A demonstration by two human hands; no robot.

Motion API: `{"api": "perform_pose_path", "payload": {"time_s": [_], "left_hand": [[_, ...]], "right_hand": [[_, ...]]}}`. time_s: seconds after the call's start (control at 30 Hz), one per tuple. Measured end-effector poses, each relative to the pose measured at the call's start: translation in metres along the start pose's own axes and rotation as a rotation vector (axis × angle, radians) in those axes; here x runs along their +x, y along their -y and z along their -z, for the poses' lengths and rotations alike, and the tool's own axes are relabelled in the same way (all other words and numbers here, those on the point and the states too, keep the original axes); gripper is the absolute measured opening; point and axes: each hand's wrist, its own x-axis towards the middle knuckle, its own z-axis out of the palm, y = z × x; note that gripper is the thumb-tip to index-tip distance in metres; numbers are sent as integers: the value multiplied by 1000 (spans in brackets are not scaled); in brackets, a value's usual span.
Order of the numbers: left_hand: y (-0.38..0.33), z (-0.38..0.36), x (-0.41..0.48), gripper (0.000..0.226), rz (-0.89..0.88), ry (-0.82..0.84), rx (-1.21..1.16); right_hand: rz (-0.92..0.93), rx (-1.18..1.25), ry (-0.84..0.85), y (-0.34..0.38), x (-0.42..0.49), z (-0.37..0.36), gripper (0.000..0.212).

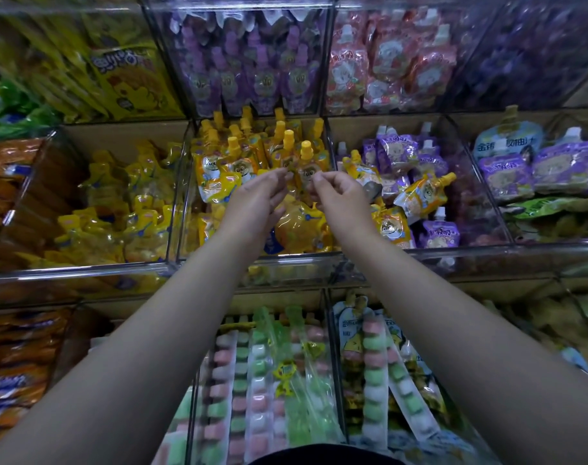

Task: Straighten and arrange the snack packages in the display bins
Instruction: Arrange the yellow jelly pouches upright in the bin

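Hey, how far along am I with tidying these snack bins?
Partway. Done: the rear yellow pouches stand upright in the middle bin. In hand: your left hand and right hand pinch the top of one front yellow pouch. Left: a slumped pouch below your hands, and stray yellow pouches lying among the purple pouches in the bin to the right.

Light is dim and colours muted. Focus is sharpest around the yellow-capped pouch (306,162) at centre. Below and left of that pouch, white glare streaks run along the clear bin rail (84,270), and foil packs (124,182) beside it glint. Above the pouch, reflections haze the clear bin fronts (238,62). Far from the pouch, toward every edge, packs smear into blur and straight bin edges bow outward.
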Motion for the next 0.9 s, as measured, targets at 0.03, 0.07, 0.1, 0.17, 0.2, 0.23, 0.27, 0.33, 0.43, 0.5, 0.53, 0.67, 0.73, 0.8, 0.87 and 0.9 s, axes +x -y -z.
{"api": "perform_pose_path", "payload": {"time_s": [0.03,0.07,0.1,0.17,0.2,0.23,0.27,0.33,0.43,0.5,0.53,0.67,0.73,0.8,0.87,0.9], "left_hand": [[0,1,0,15,-7,8,14],[0,2,0,17,-14,16,33],[0,4,-1,18,-17,22,51],[1,6,0,18,-18,20,84],[2,7,2,18,-15,12,101],[3,8,3,17,-7,1,119],[5,9,5,17,-1,-10,139],[8,12,10,26,6,-18,177],[9,18,15,34,21,-18,205],[10,21,17,34,20,-11,221],[11,23,19,33,22,-7,231],[16,29,21,23,63,40,286],[19,31,21,19,59,106,358],[19,32,19,18,35,157,511],[21,32,17,16,19,175,665],[21,33,16,16,15,173,729]], "right_hand": [[2,-9,-2,0,0,-1,18],[8,-24,-4,0,0,-1,17],[20,-49,-3,-1,0,-2,15],[64,-168,17,-3,0,-3,13],[91,-255,42,-4,1,-4,17],[117,-351,76,-5,2,-4,22],[137,-459,116,-5,3,-5,27],[153,-669,192,-5,5,-6,35],[144,-823,241,-3,9,-9,39],[135,-849,231,-2,12,-11,38],[129,-862,239,-2,14,-12,34],[155,-847,271,-2,12,-15,16],[205,-803,261,0,9,-18,15],[272,-771,257,4,7,-21,15],[332,-739,248,9,5,-24,16],[354,-712,241,10,4,-26,17]]}}
